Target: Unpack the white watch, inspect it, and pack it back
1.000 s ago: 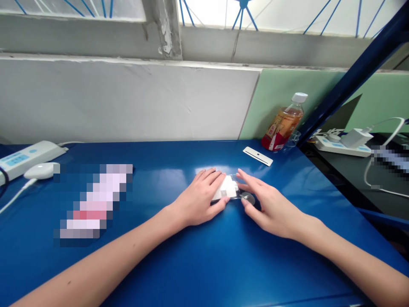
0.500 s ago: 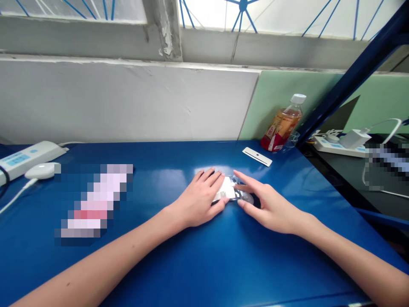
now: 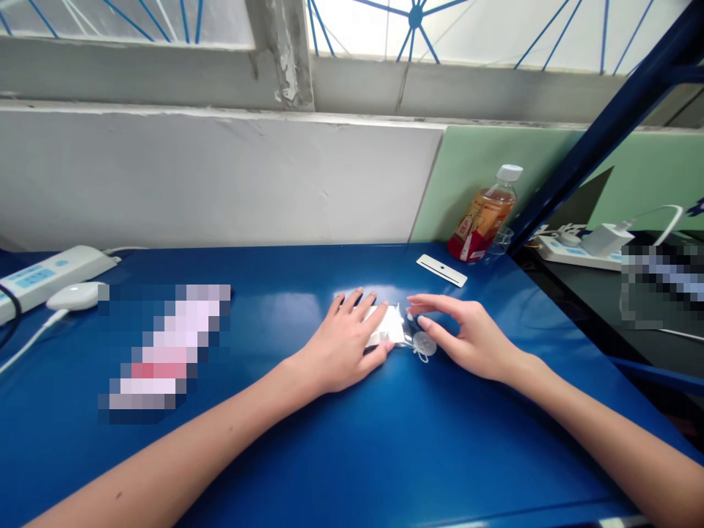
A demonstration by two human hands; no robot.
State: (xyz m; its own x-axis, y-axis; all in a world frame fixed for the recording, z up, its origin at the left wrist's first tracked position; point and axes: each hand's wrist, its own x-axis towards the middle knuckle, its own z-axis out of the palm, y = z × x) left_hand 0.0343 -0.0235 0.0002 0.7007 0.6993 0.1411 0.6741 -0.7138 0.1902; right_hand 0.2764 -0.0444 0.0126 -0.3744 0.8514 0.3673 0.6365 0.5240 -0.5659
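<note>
Blue tabletop (image 3: 363, 455) lies under the left hand (image 3: 346, 337), spread unclasped over a clear-and-white packet (image 3: 390, 328). Near a round disc (image 3: 424, 342), the right hand (image 3: 474, 337) curves, thumb and fingertips apart.

Surface (image 3: 308, 469): blue
Packet (image 3: 392, 328): white, transparent margin
Disc (image 3: 425, 343): pale grey
Flat strip (image 3: 448, 276): white, dark line and dot
Bottle label (image 3: 482, 218): orange over red
Bottle cap (image 3: 509, 173): white

On the table (image 3: 308, 455) before you: packet (image 3: 391, 327) under your left hand (image 3: 346, 341), disc (image 3: 425, 342) just right of it, then your right hand (image 3: 473, 337). Behind, rightward: card (image 3: 441, 270) before bottle (image 3: 482, 222). Power strip (image 3: 60, 270) far left.
</note>
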